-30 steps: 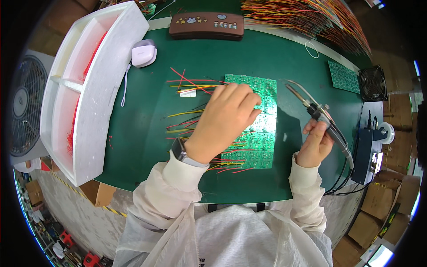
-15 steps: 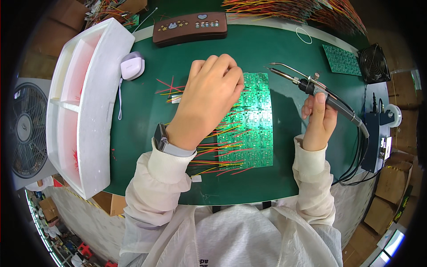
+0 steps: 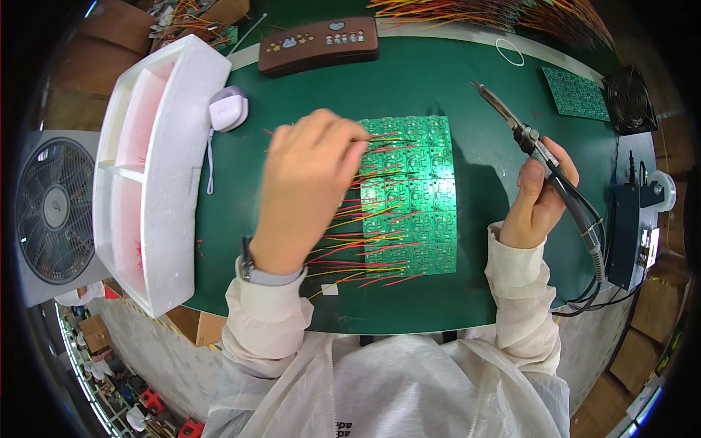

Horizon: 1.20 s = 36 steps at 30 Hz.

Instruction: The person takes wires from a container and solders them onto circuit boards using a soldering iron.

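A green circuit board panel (image 3: 442,201) lies in front of me on the green table. Red and yellow wires (image 3: 350,248) stick out past its left edge, several with their ends lying on the panel. My left hand (image 3: 303,179), smeared by motion, is over the panel's upper left, thumb and fingers pressed together beside the wires there; what they hold is hidden. To the right of the panel, my right hand (image 3: 537,201) grips a soldering iron (image 3: 578,210) with a thin tube alongside its tip. The tip points up and left, raised apart from the panel.
A white foam box (image 3: 171,175) with compartments stands at left, beside a lilac case (image 3: 228,113). Behind are a brown pencil case (image 3: 321,50) and bundled wires (image 3: 467,13). At right are another green panel (image 3: 577,93), a small black fan (image 3: 629,101) and a dark blue unit (image 3: 625,233).
My left hand has moved left and slightly down, uncovering wires at the panel's top. The right hand has tilted the soldering iron more upright, its tip now higher and farther right.
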Motion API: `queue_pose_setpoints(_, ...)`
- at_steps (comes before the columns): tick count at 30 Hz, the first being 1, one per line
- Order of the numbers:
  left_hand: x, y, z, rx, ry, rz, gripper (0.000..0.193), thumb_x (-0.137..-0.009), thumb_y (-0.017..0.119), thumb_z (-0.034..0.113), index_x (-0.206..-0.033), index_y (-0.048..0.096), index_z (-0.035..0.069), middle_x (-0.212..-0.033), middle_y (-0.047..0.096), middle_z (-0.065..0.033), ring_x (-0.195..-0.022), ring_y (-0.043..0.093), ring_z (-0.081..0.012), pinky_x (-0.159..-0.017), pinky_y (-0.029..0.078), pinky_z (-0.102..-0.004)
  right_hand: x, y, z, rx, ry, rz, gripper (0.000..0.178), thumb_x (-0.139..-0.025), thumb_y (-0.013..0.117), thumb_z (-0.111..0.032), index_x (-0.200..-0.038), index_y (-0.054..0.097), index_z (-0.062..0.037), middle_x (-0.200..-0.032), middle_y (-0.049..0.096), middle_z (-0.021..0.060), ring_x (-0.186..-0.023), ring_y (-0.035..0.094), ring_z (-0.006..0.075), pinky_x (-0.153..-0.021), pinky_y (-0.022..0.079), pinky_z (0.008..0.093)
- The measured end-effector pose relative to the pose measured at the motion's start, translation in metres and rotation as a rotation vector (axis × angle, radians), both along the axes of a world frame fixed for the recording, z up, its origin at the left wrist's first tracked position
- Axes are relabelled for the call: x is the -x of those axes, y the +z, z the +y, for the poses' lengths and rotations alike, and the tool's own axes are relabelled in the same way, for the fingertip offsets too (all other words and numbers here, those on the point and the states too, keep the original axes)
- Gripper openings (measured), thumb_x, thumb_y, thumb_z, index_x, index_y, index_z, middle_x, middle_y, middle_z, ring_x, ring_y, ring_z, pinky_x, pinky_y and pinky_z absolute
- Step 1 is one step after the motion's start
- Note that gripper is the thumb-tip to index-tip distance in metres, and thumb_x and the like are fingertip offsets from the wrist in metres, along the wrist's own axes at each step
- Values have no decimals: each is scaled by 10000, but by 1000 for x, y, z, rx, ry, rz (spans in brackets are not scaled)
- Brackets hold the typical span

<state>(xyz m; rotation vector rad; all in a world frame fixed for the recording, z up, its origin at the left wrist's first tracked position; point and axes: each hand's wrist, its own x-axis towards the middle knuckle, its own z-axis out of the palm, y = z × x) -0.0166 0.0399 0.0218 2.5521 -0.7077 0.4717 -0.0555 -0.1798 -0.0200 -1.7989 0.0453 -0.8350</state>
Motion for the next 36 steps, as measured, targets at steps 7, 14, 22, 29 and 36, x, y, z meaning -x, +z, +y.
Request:
queue_pose_setpoints(7, 67, 54, 117, 95, 472, -141, 51, -745, 553, 18, -793, 547, 7, -720, 529, -43, -611, 460, -124, -580, 382, -243, 5, -12, -10, 11, -29, 18, 285, -840, 475, -135, -1085, 411, -3, -907, 522, 71, -694, 428, 67, -615, 330, 171)
queue_pose_setpoints(14, 78, 70, 339, 27, 799, -68, 114, -765, 523, 78, -844, 554, 1, -785, 581, -98, -710, 557, -196, -629, 425, -279, 3, -15, -13, 205, -39, -45, 276, -818, 515, -100, -1060, 438, 5, -885, 507, 64, -687, 446, 76, -605, 364, 188)
queue_pose_setpoints(22, -5, 0, 441, 113, 713, 394, 147, -652, 622, 29, -799, 624, 13, -722, 622, -98, -671, 587, -165, -638, 458, -268, 33, -22, 10, 77, -41, -20, 275, -824, 494, -96, -1070, 421, 2, -886, 502, 65, -720, 466, 87, -636, 375, 195)
queue_pose_setpoints(29, 2, 16, 414, 208, 677, 241, 116, -645, 634, 37, -757, 636, 4, -679, 622, -76, -609, 568, -137, -597, 448, -245, 34, -16, 73, -240, 53, 23, 276, -840, 469, -134, -1078, 411, -7, -739, 430, 1, -639, 360, 53, -583, 308, 181)
queue_pose_setpoints(36, 10, 29, 408, 512, 676, 151, 110, -685, 604, 70, -742, 635, -19, -666, 622, -84, -574, 556, -119, -579, 431, -239, 32, -20, 79, -234, 102, 4, 288, -846, 465, -164, -1077, 405, -4, -760, 456, 25, -679, 394, 71, -644, 343, 203)
